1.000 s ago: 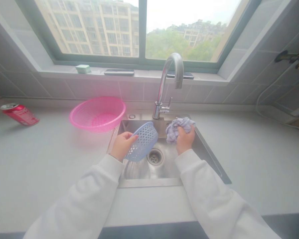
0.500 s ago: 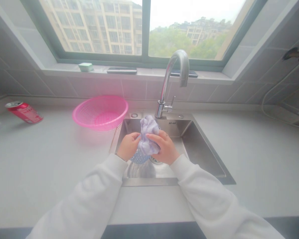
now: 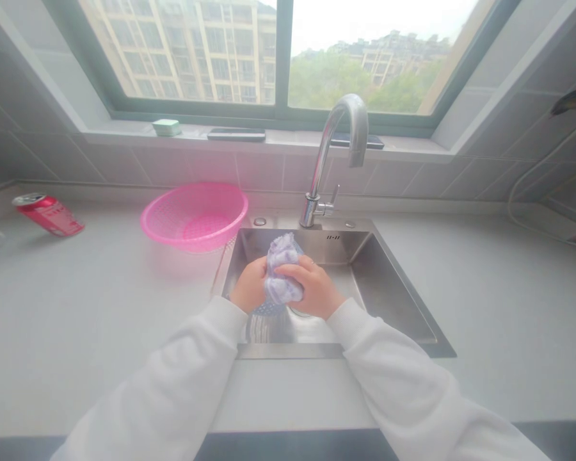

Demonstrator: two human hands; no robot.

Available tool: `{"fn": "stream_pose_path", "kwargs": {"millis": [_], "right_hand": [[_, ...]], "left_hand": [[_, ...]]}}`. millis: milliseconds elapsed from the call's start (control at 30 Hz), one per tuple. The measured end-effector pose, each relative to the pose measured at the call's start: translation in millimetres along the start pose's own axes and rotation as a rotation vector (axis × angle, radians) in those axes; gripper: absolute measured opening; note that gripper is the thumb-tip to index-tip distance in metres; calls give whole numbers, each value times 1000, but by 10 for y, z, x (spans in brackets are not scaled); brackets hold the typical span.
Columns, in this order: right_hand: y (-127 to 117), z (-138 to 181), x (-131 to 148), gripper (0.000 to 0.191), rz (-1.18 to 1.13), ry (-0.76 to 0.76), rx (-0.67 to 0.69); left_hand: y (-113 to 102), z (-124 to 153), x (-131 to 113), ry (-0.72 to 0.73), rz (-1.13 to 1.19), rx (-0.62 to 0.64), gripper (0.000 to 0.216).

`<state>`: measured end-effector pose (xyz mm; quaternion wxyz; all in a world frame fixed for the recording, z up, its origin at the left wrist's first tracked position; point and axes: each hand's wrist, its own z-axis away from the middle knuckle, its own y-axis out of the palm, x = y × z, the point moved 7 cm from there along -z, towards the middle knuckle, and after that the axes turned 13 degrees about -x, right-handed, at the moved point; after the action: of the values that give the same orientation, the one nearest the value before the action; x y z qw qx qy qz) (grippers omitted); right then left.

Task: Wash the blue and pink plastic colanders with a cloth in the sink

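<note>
A crumpled white-and-lilac cloth (image 3: 283, 272) is bunched between my two hands above the sink (image 3: 388, 275). My left hand (image 3: 250, 286) grips its left side, the fingertips hidden behind the folds. Curled round the right side is my right hand (image 3: 314, 288), its fingers lying across the front. Below and partly behind the cloth shows a blue item with holes, like a small basket (image 3: 269, 310); most of it is covered, and I cannot tell whether a hand touches it.
A pink plastic basket (image 3: 194, 243) stands left of the sink. A chrome faucet (image 3: 317, 166) curves over the sink's back edge. Farther left is a red can (image 3: 50, 214). A pale green block (image 3: 166, 127) and a flat phone-like object (image 3: 236, 134) lie on the sill.
The cloth has been squeezed into a more compact bundle and its folds have shifted. My left hand has closed in against it. Less of the blue item shows below.
</note>
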<state>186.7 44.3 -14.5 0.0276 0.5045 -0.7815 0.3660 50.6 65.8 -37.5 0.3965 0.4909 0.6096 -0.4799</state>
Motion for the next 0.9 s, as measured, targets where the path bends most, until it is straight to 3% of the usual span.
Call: {"fn": "stream_pose_path", "kwargs": {"millis": [167,267,333,400,500,567,700,900], "right_hand": [[-280,-43,-394,77,96,221,-237],[-416,-39,-630,80,120,334,-342],[-386,-43,-630,76,94,333,-303],[-260,-51,-483,68,28,257,-181],[-20,-23,-150,56,-63,99,50],[61,-4,-9,51,-62,37,122],[-36,-47,-85,45,44,103,14],[-378,-77,-531,40,113,441,-216]], "left_hand": [[-131,-46,-44,91,-170,-100,29],[-159,-44,46,15,-151,-123,24],[-108,-20,142,-83,-76,-88,19],[-21,17,214,-179,13,-27,21],[97,67,212,-283,231,56,50],[149,80,148,-305,391,115,71],[190,75,48,-260,486,222,79],[294,155,-15,-157,546,410,93]]}}
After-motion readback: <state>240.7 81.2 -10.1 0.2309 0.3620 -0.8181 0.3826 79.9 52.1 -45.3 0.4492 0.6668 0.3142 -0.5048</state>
